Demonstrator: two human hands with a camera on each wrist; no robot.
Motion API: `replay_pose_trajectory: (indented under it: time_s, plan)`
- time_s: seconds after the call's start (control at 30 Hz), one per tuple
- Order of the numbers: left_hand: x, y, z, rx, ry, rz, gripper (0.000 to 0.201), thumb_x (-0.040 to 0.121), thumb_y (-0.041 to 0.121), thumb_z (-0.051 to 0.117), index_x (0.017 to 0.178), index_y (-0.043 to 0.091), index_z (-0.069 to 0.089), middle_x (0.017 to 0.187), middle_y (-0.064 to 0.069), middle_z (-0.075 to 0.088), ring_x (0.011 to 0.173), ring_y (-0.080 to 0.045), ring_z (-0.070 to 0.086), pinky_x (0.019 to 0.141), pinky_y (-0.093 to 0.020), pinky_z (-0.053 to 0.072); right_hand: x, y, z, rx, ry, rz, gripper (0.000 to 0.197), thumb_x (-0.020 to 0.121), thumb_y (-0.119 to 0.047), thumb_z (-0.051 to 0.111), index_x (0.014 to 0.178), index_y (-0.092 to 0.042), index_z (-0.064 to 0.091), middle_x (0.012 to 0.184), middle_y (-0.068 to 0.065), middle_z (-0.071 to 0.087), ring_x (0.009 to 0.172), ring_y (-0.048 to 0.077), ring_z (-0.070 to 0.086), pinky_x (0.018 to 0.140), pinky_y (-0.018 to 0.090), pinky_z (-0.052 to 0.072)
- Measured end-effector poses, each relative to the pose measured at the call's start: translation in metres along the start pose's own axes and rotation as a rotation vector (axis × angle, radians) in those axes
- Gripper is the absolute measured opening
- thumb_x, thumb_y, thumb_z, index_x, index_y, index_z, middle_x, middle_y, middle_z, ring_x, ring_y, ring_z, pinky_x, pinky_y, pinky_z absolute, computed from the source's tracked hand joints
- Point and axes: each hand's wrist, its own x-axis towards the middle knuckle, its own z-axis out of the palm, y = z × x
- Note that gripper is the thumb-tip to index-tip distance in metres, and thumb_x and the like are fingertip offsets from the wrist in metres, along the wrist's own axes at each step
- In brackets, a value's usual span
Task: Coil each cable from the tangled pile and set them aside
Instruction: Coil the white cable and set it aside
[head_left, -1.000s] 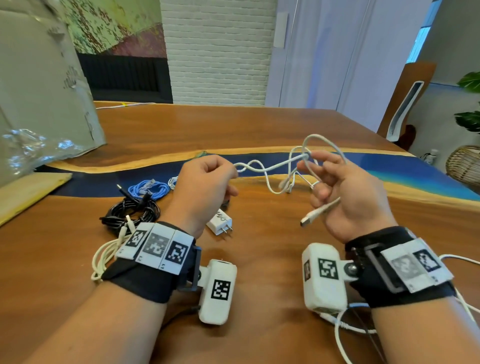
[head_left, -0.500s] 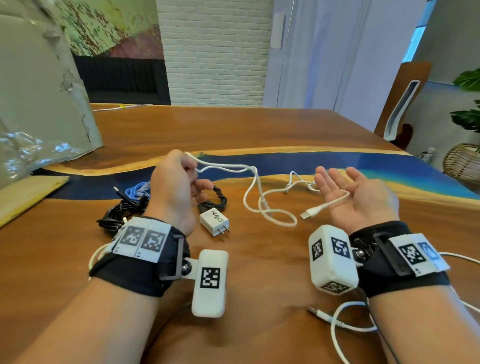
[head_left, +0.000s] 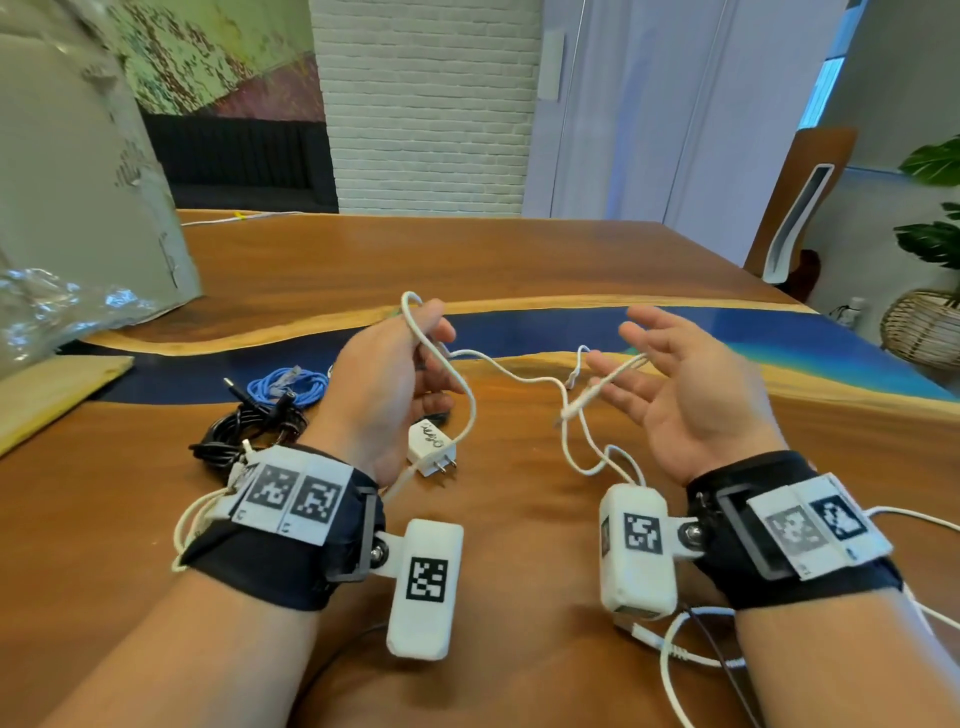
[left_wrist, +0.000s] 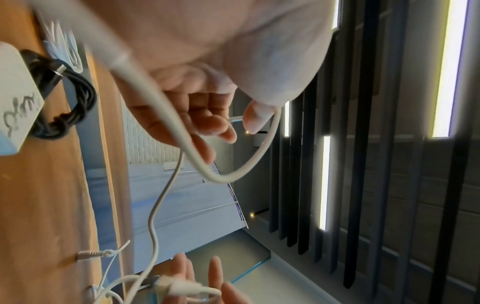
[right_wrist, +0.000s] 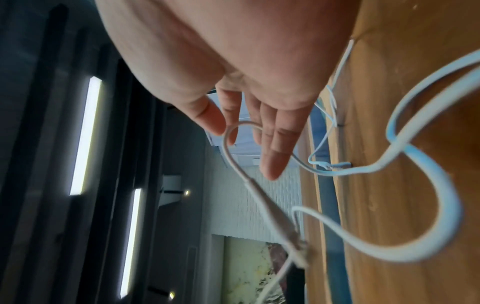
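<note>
Your left hand is raised above the table, fingers curled, with the white cable looped over the top of it and pinched against the thumb; the left wrist view shows the cord running across your palm and round under the thumb. From there the cable sags across the gap between your hands, dips in a loose loop toward the wood, and rises to your right hand.

That hand is palm-up with the fingers spread and nearly straight. The cable's plug end lies across the fingers and is not gripped; in the right wrist view the cord curves past the fingertips and the plug hangs below them.

On the table left of your left hand sit a black cable bundle and, just behind it, a blue cable, both bunched up. A white charger with its prongs toward you lies just below your left hand. Another white cable lies loose on the wood beneath your right wrist. A thin white wire lies at the blue resin strip between your hands. A grey bag stands at the far left, apart from the cables.
</note>
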Motion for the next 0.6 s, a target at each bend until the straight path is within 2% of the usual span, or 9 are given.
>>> replay_pose_trajectory:
  time_s: [0.07,0.13,0.23,0.27,0.33,0.4,0.47,0.53,0.6]
  plan:
    - [-0.002,-0.001,0.003,0.032,-0.045,0.016,0.029,0.103,0.031,0.055,0.083,0.014,0.068,0.063,0.000,0.053,0.064,-0.022,0.060,0.058,-0.031,0.044,-0.002,0.004,0.005,-0.279,-0.035,-0.061,0.025,0.103,-0.012,0.050,0.114,-0.020,0.071,0.122,0.004,0.068,0.085,0.024,0.078,0.067,0.039,0.062]
    - [-0.006,0.000,0.007,0.055,-0.107,0.042,0.024,0.101,0.022,0.056,0.087,0.011,0.071,0.067,-0.003,0.058,0.066,-0.024,0.063,0.058,-0.031,0.045,-0.002,0.009,0.006,-0.540,-0.052,-0.192,0.023,0.101,-0.013,0.055,0.105,-0.022,0.075,0.111,0.004,0.074,0.072,0.013,0.072,0.052,0.026,0.050]
    - [-0.012,-0.002,0.009,0.051,-0.225,0.057,0.031,0.101,0.011,0.044,0.093,0.005,0.074,0.076,-0.011,0.061,0.070,-0.030,0.067,0.059,-0.032,0.051,-0.004,0.010,0.006,-0.737,-0.079,-0.391,0.018,0.097,-0.016,0.063,0.102,-0.027,0.077,0.099,-0.007,0.075,0.080,-0.001,0.065,0.062,0.010,0.049]
    - [-0.014,-0.003,0.010,0.034,-0.270,0.046,0.034,0.099,0.012,0.041,0.093,0.004,0.074,0.078,-0.013,0.060,0.071,-0.032,0.067,0.060,-0.032,0.053,-0.004,0.010,0.006,-0.750,-0.111,-0.433,0.019,0.095,-0.018,0.066,0.106,-0.029,0.076,0.103,-0.010,0.074,0.089,-0.002,0.065,0.072,0.010,0.051]
    - [-0.018,-0.005,0.013,-0.014,-0.367,0.016,0.032,0.093,0.021,0.042,0.089,0.003,0.069,0.080,-0.014,0.058,0.072,-0.035,0.067,0.062,-0.034,0.054,-0.005,0.013,0.009,-0.773,-0.244,-0.459,0.030,0.091,-0.025,0.071,0.120,-0.034,0.072,0.118,-0.015,0.071,0.107,0.000,0.063,0.093,0.022,0.052]
    - [-0.020,-0.007,0.015,-0.032,-0.447,0.005,0.030,0.093,0.030,0.046,0.084,0.007,0.062,0.078,-0.010,0.058,0.074,-0.035,0.067,0.066,-0.035,0.053,-0.008,0.021,0.014,-0.739,-0.407,-0.429,0.045,0.089,-0.031,0.070,0.133,-0.032,0.064,0.127,-0.012,0.069,0.120,0.001,0.060,0.103,0.029,0.050]
    - [-0.020,-0.008,0.015,-0.002,-0.488,0.015,0.023,0.091,0.031,0.054,0.079,0.012,0.059,0.074,-0.006,0.062,0.072,-0.032,0.069,0.065,-0.031,0.055,-0.011,0.028,0.019,-0.662,-0.512,-0.367,0.039,0.097,-0.023,0.068,0.135,-0.022,0.062,0.114,0.004,0.076,0.110,0.015,0.070,0.099,0.033,0.055]
    - [-0.020,-0.008,0.014,0.029,-0.499,0.037,0.004,0.086,0.014,0.060,0.084,0.013,0.057,0.072,-0.006,0.065,0.066,-0.029,0.070,0.058,-0.028,0.057,-0.014,0.029,0.022,-0.612,-0.522,-0.370,0.024,0.101,-0.016,0.061,0.124,-0.015,0.069,0.097,0.009,0.078,0.086,0.026,0.072,0.087,0.036,0.058]
    - [-0.021,-0.007,0.011,0.067,-0.492,0.044,0.023,0.084,-0.005,0.056,0.100,0.011,0.054,0.076,-0.007,0.063,0.055,-0.028,0.065,0.050,-0.028,0.052,-0.011,0.026,0.019,-0.526,-0.448,-0.390,0.018,0.102,-0.016,0.059,0.108,-0.012,0.076,0.071,0.005,0.071,0.062,0.021,0.059,0.074,0.041,0.057]
